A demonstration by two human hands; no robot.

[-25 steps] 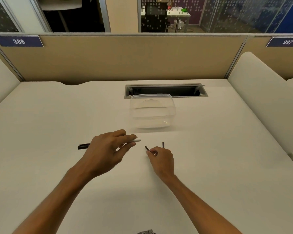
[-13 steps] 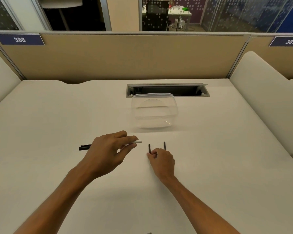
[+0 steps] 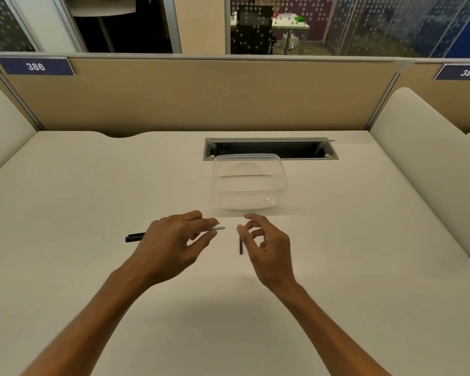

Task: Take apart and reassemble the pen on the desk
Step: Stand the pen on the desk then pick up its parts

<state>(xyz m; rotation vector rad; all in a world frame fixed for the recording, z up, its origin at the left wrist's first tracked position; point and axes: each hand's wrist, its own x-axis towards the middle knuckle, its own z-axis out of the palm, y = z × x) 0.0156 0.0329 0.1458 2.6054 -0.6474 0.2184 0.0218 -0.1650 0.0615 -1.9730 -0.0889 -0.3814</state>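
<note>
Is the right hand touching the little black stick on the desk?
Cannot tell. In the head view the right hand is lifted with loosely curled fingers, and it overlaps the top of the black stick, so no gap or contact shows.

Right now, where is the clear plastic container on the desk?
In the head view, the clear plastic container stands at the desk's middle, just in front of the cable slot and beyond both hands.

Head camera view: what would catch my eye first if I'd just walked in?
Two bare arms reaching over a pale desk. The left hand holds a white pen barrel, its black end poking out on the other side, while the right hand hovers with curled fingers above a small black pen part. Just beyond sits a clear plastic container.
</note>
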